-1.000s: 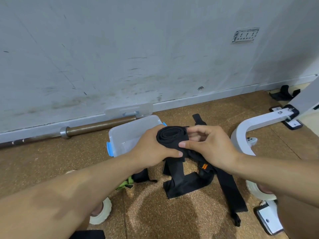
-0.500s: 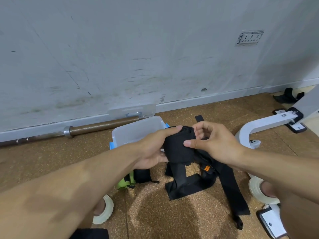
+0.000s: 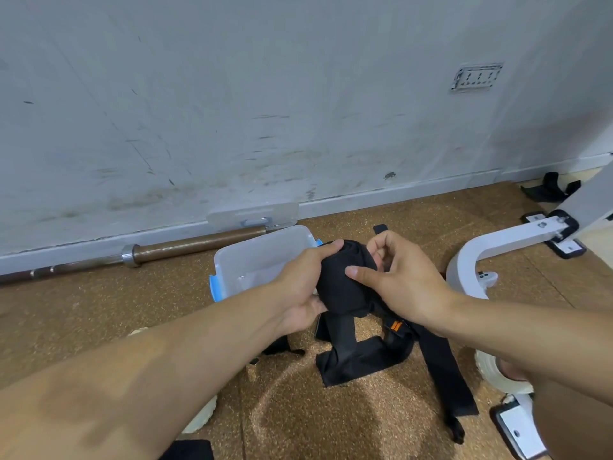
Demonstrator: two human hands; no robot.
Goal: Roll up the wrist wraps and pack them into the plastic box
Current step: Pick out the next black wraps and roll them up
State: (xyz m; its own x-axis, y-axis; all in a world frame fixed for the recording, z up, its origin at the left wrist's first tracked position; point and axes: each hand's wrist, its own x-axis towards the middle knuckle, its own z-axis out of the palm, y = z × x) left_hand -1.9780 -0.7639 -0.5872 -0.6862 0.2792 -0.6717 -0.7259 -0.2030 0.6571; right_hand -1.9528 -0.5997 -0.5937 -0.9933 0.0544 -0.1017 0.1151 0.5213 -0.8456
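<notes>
On the floor (image 3: 99,310) by the wall, the plastic box (image 3: 252,260) sits open at about 11 o'clock from the hands, and it looks empty. More black wraps (image 3: 365,360) lie loose at 6 o'clock, not rolled yet. The left hand (image 3: 300,287) and right hand (image 3: 403,283) both curl around one rolled wrap (image 3: 341,287), nearly ready to pack.

A black wrap (image 3: 341,287), rolled into a thick bundle, is held in the air by both hands, its loose tail hanging to the floor. More black wraps (image 3: 365,360) lie unrolled and crossed on the cork floor below. The clear box (image 3: 262,257) with blue latches stands open just left of the roll.
</notes>
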